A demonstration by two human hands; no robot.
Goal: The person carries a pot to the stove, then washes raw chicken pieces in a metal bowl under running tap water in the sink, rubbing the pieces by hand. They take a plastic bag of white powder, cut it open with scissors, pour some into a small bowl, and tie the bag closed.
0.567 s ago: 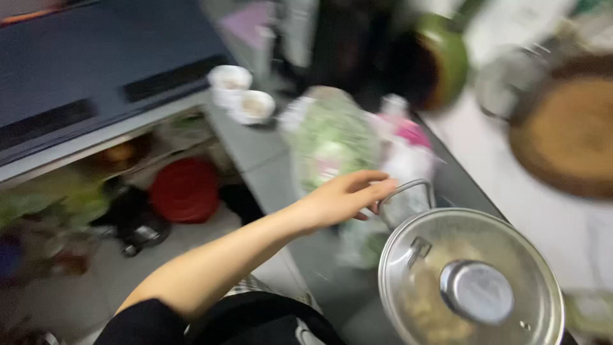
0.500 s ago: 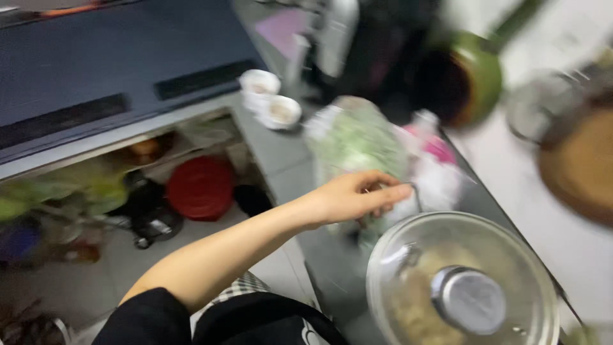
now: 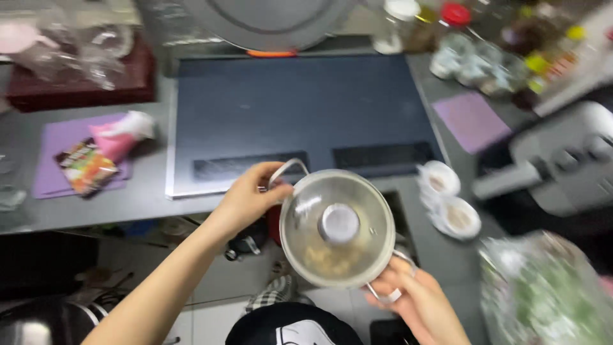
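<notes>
A steel pot with a glass lid (image 3: 337,227) hangs in the air in front of the dark cooktop (image 3: 300,108). My left hand (image 3: 246,198) grips the pot's left loop handle. My right hand (image 3: 415,300) holds the opposite handle at the lower right. Pale food shows through the lid. The lid has a round metal knob in its middle.
Two small white bowls (image 3: 447,201) sit on the grey counter right of the cooktop. A bag of greens (image 3: 543,294) lies at the lower right. A purple mat with snack packets (image 3: 89,160) is at the left. Jars and bottles (image 3: 485,45) line the back right.
The view has swung round to face the cooktop. The pot has been lifted off the counter, and both hands now hold its handles; earlier only one hand reached its handle.
</notes>
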